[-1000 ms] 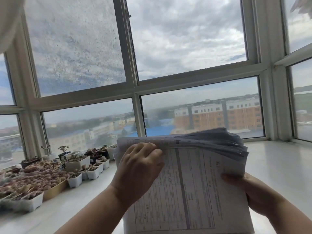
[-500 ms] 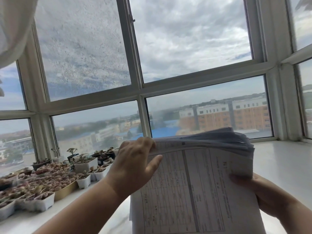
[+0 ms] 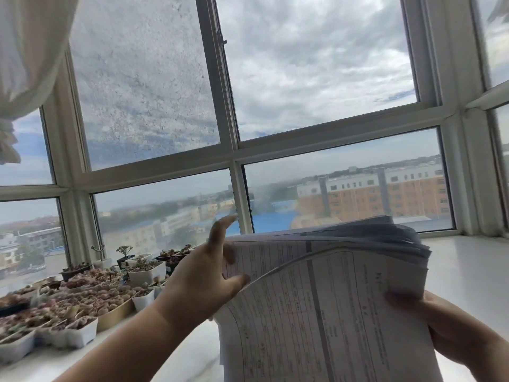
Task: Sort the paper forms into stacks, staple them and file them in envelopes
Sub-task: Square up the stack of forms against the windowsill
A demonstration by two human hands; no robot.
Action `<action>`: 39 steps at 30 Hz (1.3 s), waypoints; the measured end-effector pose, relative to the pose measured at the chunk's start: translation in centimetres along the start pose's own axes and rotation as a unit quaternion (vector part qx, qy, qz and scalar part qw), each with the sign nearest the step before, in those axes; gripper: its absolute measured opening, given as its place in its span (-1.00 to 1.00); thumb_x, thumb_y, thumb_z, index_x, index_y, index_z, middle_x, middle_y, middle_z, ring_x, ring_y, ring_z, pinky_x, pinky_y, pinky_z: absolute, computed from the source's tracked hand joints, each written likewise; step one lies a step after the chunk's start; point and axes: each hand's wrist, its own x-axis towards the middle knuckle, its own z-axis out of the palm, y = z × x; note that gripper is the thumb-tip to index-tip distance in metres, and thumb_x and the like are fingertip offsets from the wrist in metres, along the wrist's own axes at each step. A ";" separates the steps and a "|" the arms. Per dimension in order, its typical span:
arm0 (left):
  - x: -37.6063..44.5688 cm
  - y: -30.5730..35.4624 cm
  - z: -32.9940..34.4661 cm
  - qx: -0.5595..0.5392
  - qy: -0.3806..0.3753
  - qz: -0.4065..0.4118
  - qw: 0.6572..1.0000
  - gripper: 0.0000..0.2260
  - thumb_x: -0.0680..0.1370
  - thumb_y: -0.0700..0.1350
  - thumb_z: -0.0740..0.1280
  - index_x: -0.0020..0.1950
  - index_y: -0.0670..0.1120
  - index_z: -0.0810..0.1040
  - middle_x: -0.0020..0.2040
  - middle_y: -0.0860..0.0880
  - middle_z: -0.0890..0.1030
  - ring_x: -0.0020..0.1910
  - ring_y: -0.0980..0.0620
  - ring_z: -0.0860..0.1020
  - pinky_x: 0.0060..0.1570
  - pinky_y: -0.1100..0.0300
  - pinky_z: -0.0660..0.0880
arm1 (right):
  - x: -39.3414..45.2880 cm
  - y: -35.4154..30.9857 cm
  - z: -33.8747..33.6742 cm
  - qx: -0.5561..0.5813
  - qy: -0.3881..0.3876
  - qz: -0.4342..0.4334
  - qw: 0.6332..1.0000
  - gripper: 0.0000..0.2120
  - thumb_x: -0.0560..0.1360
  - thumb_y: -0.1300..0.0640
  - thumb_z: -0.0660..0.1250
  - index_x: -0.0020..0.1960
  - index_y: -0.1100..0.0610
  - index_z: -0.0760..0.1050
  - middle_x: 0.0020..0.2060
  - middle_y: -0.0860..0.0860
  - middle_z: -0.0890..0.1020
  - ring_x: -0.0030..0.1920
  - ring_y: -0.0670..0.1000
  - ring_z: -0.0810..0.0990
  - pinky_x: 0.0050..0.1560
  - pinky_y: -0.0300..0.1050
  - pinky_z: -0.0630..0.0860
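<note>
print on paper forms (image 3: 316, 312): too blurred to read | forms' lower edge: cut off by frame bottom | right hand (image 3: 451, 329): fingers hidden behind stack, only thumb shows | left hand (image 3: 203, 279): fingertips motion-blurred | potted plants (image 3: 82, 296): left end cut off, kinds too small to tell

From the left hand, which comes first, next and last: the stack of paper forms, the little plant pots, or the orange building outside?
1. Stack of paper forms: touching the left hand, just to its right.
2. Plant pots: on the sill to its left.
3. Orange building: far beyond the window, up and right.
</note>
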 end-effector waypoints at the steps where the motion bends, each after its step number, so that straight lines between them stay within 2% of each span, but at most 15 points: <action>1: -0.1 0.1 -0.2 0.042 0.020 0.024 0.999 -0.36 0.40 -0.03 0.52 0.39 0.18 0.29 -0.08 0.15 0.56 -0.28 0.20 0.55 -0.22 0.30 0.51 | 0.1 0.0 0.0 0.000 0.001 0.001 1.000 0.01 -0.21 -0.01 0.73 0.17 0.32 0.57 0.07 0.35 0.63 0.06 0.34 0.64 -0.12 0.10 0.66; 4: 0.0 0.1 -0.4 0.126 0.098 0.108 0.981 -0.70 0.41 -0.06 0.52 0.11 0.05 0.60 -0.12 0.20 0.50 -0.36 0.22 0.49 -0.34 0.23 0.51 | 0.1 0.0 0.0 0.004 -0.004 0.003 1.000 -0.11 -0.24 0.01 0.73 0.05 0.29 0.65 0.05 0.35 0.64 0.02 0.33 0.65 -0.17 0.09 0.66; 6: 0.2 0.0 -0.4 0.150 0.129 0.147 0.969 -0.88 0.42 -0.09 0.50 -0.09 0.01 0.62 -0.15 0.12 0.50 -0.34 0.15 0.51 -0.39 0.27 0.44 | 0.2 -0.1 0.0 0.003 -0.006 0.002 1.000 -0.12 -0.23 0.01 0.73 0.05 0.29 0.64 0.05 0.35 0.64 0.03 0.34 0.65 -0.14 0.11 0.66; 8: 0.5 -0.2 -0.7 0.150 0.120 0.161 0.968 -0.92 0.44 -0.08 0.49 -0.18 0.02 0.60 -0.17 0.11 0.54 -0.25 0.11 0.50 -0.31 0.26 0.41 | 0.1 -0.1 0.1 0.001 -0.008 0.003 1.000 -0.08 -0.21 0.01 0.73 0.10 0.29 0.62 0.07 0.35 0.63 0.07 0.35 0.63 -0.08 0.13 0.65; 11: 1.1 -0.6 -1.3 0.109 0.087 0.106 0.985 -0.90 0.46 -0.05 0.45 -0.23 0.07 0.58 -0.35 0.20 0.55 -0.32 0.20 0.48 -0.31 0.35 0.36 | 0.2 -0.2 0.1 0.010 -0.012 0.002 1.000 -0.13 -0.21 0.03 0.74 0.06 0.29 0.64 0.07 0.36 0.63 0.05 0.35 0.64 -0.14 0.10 0.66; 16: 2.0 -1.9 -1.5 -0.025 -0.074 -0.021 0.997 -0.79 0.47 -0.09 0.47 -0.34 0.11 0.58 -0.44 0.24 0.55 -0.41 0.26 0.50 -0.31 0.41 0.37 | 0.2 -0.2 0.1 0.012 -0.013 0.002 1.000 -0.05 -0.20 0.02 0.74 0.14 0.30 0.60 0.08 0.36 0.63 0.08 0.35 0.63 -0.11 0.10 0.65; 19: 2.2 -2.7 -1.7 -0.088 -0.148 -0.045 0.984 -0.74 0.47 -0.20 0.47 -0.36 0.10 0.63 -0.36 0.15 0.64 -0.34 0.23 0.57 -0.21 0.28 0.47 | 0.3 -0.1 0.1 0.016 -0.013 0.004 1.000 -0.08 -0.19 0.03 0.74 0.11 0.32 0.61 0.08 0.37 0.62 0.07 0.35 0.63 -0.11 0.10 0.65; 23: 2.7 -3.2 -1.6 0.020 -0.136 -0.003 0.991 -0.78 0.50 -0.02 0.43 -0.33 0.23 0.60 -0.34 0.22 0.57 -0.33 0.18 0.53 -0.25 0.24 0.46 | 0.3 -0.1 0.2 0.017 -0.008 -0.002 1.000 -0.19 -0.20 0.02 0.74 0.00 0.30 0.67 0.05 0.37 0.63 0.02 0.33 0.65 -0.15 0.08 0.66; 26: 3.0 -2.1 -1.8 0.071 -0.028 0.047 0.996 -0.77 0.52 0.15 0.35 -0.27 0.08 0.62 -0.29 0.18 0.55 -0.29 0.18 0.50 -0.32 0.35 0.35 | 0.3 0.0 0.2 0.009 -0.008 -0.002 1.000 -0.13 -0.15 0.02 0.73 0.09 0.32 0.63 0.09 0.38 0.62 0.09 0.37 0.62 0.03 0.18 0.62; 28: 3.1 0.1 -1.4 0.055 0.079 0.108 0.989 -0.91 0.51 0.01 0.42 -0.17 0.04 0.66 -0.28 0.18 0.58 -0.27 0.23 0.52 -0.26 0.40 0.38 | 0.3 0.1 0.1 0.006 -0.004 -0.004 1.000 -0.07 -0.12 0.02 0.73 0.17 0.35 0.57 0.10 0.38 0.61 0.13 0.38 0.59 0.11 0.21 0.58; 29: 3.3 1.5 -0.7 0.050 0.096 0.141 0.984 -0.98 0.49 -0.07 0.44 -0.10 0.03 0.67 -0.22 0.17 0.61 -0.23 0.25 0.53 -0.21 0.39 0.41 | 0.4 0.0 0.1 0.004 -0.004 -0.007 1.000 -0.06 -0.11 0.02 0.73 0.18 0.36 0.56 0.10 0.37 0.61 0.13 0.38 0.59 0.11 0.19 0.59; 31: 3.7 3.7 1.4 0.038 0.081 0.184 0.979 -0.91 0.49 -0.14 0.45 -0.02 -0.03 0.68 -0.13 0.11 0.63 -0.15 0.18 0.56 -0.15 0.32 0.48 | 0.3 0.0 0.2 0.003 -0.002 -0.013 1.000 -0.09 -0.10 0.02 0.72 0.17 0.35 0.57 0.10 0.37 0.61 0.11 0.36 0.61 0.07 0.15 0.61; 34: 4.4 5.9 4.1 0.045 0.087 0.197 0.976 -0.96 0.50 -0.15 0.44 -0.08 -0.06 0.68 -0.19 0.06 0.59 -0.16 0.05 0.52 -0.17 0.12 0.52 | 0.2 0.1 0.2 0.001 -0.005 -0.023 1.000 -0.17 -0.06 0.00 0.72 0.12 0.32 0.61 0.09 0.37 0.62 0.09 0.33 0.62 0.07 0.15 0.61; 36: 4.7 6.5 5.0 0.037 0.108 0.181 0.977 -0.96 0.50 -0.13 0.44 -0.09 -0.03 0.69 -0.20 0.07 0.60 -0.16 0.05 0.52 -0.16 0.13 0.50 | 0.2 0.1 0.0 -0.005 -0.005 -0.028 1.000 -0.21 -0.03 0.01 0.70 0.12 0.32 0.62 0.10 0.37 0.61 0.12 0.35 0.60 0.13 0.19 0.58; 39: 5.1 7.0 5.9 -0.068 0.086 0.158 0.981 -0.92 0.49 -0.14 0.45 -0.05 0.00 0.69 -0.14 0.14 0.61 -0.09 0.17 0.57 -0.06 0.25 0.52 | 0.2 -0.2 0.0 -0.011 -0.005 -0.039 0.999 -0.36 0.09 0.05 0.62 0.12 0.28 0.63 0.11 0.35 0.62 0.14 0.34 0.60 0.14 0.17 0.57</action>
